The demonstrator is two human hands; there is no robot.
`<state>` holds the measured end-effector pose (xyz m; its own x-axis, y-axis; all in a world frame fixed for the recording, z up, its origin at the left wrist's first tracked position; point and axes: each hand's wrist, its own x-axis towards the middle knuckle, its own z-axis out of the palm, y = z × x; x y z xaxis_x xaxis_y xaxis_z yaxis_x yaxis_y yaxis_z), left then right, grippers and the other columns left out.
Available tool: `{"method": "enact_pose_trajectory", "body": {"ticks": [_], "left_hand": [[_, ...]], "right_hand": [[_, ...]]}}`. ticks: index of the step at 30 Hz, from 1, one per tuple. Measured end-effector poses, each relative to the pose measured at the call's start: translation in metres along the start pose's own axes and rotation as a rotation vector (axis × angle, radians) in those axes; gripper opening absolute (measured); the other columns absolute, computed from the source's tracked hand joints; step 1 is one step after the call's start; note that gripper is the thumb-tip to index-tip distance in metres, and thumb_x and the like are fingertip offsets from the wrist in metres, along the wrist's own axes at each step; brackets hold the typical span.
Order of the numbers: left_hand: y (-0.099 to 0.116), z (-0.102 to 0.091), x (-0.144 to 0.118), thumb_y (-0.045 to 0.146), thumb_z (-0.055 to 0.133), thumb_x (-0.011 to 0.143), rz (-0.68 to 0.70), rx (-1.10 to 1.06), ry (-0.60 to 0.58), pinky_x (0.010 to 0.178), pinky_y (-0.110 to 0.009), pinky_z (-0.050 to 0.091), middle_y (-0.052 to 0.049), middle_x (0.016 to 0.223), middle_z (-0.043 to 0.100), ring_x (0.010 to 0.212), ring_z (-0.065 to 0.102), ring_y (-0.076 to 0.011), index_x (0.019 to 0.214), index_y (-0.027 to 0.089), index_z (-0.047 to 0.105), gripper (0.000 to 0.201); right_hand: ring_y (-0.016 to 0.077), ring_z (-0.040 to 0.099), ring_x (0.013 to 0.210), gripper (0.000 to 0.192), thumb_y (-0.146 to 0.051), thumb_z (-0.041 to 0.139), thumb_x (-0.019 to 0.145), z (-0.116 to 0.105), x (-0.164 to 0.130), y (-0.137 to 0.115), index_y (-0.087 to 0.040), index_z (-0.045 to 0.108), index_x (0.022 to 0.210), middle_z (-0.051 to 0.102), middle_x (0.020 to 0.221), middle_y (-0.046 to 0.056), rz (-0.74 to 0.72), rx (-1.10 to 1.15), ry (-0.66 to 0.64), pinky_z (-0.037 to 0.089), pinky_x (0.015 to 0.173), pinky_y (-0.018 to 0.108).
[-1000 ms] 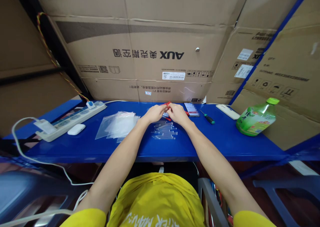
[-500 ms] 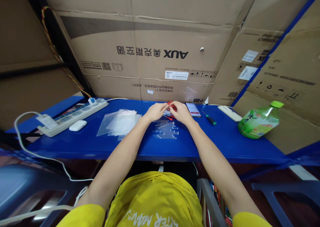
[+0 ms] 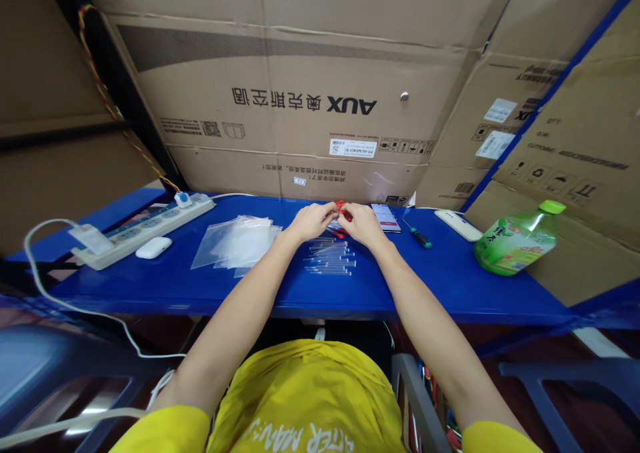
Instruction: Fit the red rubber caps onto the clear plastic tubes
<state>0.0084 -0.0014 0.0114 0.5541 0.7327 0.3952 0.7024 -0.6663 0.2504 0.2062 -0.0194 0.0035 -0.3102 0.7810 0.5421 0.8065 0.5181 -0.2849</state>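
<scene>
Red pieces [image 3: 341, 205] just behind the clear tubes [image 3: 331, 264]; left to right: bags [image 3: 240, 243] left of tubes, left hand [image 3: 311, 222] behind tubes, fingers curled, right hand [image 3: 361, 224] behind tubes, fingers bunched at the red, both grips hidden, can't tell; red end poking out rightward a second ago now out of sight, likely being repositioned

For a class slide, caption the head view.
Left hand and right hand at red pieces; clear sticks and bags on a blue table.

Yellow shirt [image 3: 305, 383], 2 short sleeves [image 3: 165, 430], white lettering [image 3: 300, 438]; trousers [image 3: 363, 336] apparently black.
</scene>
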Motion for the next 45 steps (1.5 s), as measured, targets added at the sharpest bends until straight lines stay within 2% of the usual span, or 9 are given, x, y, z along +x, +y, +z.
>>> {"method": "enact_pose_trajectory", "body": {"ticks": [5,18,22,25,29,33,37,45], "left_hand": [[0.003,-0.001,0.000,0.037,0.042,0.107,-0.005,0.001,-0.033,0.082,-0.033,0.051,-0.009,0.113,0.078,0.102,0.074,-0.0275,0.121,0.025,0.071,0.034],[0.007,0.005,0.003,0.036,0.038,0.109,-0.019,0.005,0.002,0.082,-0.033,0.050,-0.010,0.112,0.077,0.102,0.074,-0.0275,0.121,0.023,0.065,0.033],[0.007,0.004,0.003,0.041,0.039,0.109,-0.053,-0.034,0.028,0.082,-0.032,0.050,-0.009,0.110,0.078,0.101,0.073,-0.0263,0.118,0.024,0.066,0.034],[0.003,0.003,0.004,0.047,0.032,0.111,-0.113,-0.075,0.041,0.080,-0.032,0.050,-0.008,0.107,0.078,0.099,0.073,-0.0263,0.108,0.024,0.069,0.044],[-0.001,0.003,0.003,0.043,0.033,0.110,-0.105,-0.037,0.043,0.079,-0.032,0.049,-0.008,0.107,0.078,0.097,0.073,-0.0261,0.105,0.023,0.071,0.043],[0.001,0.004,0.002,0.039,0.040,0.108,-0.028,-0.050,0.089,0.080,-0.031,0.049,-0.007,0.111,0.078,0.098,0.072,-0.0242,0.110,0.024,0.070,0.033],[0.003,0.003,0.001,0.038,0.045,0.106,-0.017,-0.053,0.070,0.081,-0.032,0.050,-0.007,0.110,0.077,0.099,0.072,-0.0243,0.112,0.024,0.069,0.028],[0.001,0.006,0.002,0.044,0.039,0.109,-0.041,-0.012,0.004,0.083,-0.033,0.051,-0.008,0.112,0.077,0.101,0.073,-0.0265,0.119,0.025,0.066,0.035]], "right_hand": [[0.0208,0.061,0.074,0.019,-0.024,0.053,0.095,0.000,0.000,-0.005,-0.020,0.068,0.084,0.072,0.082,0.007,-0.006,-0.041,-0.010,0.036,0.071,0.031],[0.0254,0.063,0.083,0.020,-0.017,0.045,0.095,0.015,0.004,-0.002,-0.018,0.066,0.094,0.072,0.091,0.012,0.056,-0.097,0.030,0.039,0.076,0.033],[0.0249,0.063,0.085,0.020,-0.019,0.045,0.095,0.014,0.004,-0.001,-0.019,0.065,0.095,0.071,0.092,0.011,0.056,-0.021,0.072,0.042,0.079,0.033],[0.0223,0.063,0.085,0.019,-0.027,0.046,0.098,0.011,0.002,0.000,-0.019,0.063,0.101,0.072,0.099,0.010,-0.005,0.118,0.106,0.045,0.080,0.031],[0.0208,0.064,0.082,0.019,-0.032,0.053,0.097,0.008,0.000,0.001,-0.020,0.064,0.106,0.074,0.101,0.009,-0.004,0.196,0.101,0.048,0.077,0.030],[0.0205,0.065,0.077,0.020,-0.034,0.058,0.094,0.007,0.000,0.003,-0.019,0.067,0.103,0.075,0.092,0.008,0.048,0.155,0.105,0.047,0.076,0.030],[0.0204,0.065,0.074,0.019,-0.031,0.056,0.093,0.006,0.001,0.003,-0.019,0.070,0.096,0.076,0.086,0.007,0.064,0.121,0.090,0.046,0.075,0.030],[0.0211,0.064,0.074,0.018,-0.023,0.056,0.092,0.007,0.002,0.001,-0.017,0.071,0.101,0.075,0.086,0.008,0.052,0.003,0.040,0.041,0.074,0.030]]}}
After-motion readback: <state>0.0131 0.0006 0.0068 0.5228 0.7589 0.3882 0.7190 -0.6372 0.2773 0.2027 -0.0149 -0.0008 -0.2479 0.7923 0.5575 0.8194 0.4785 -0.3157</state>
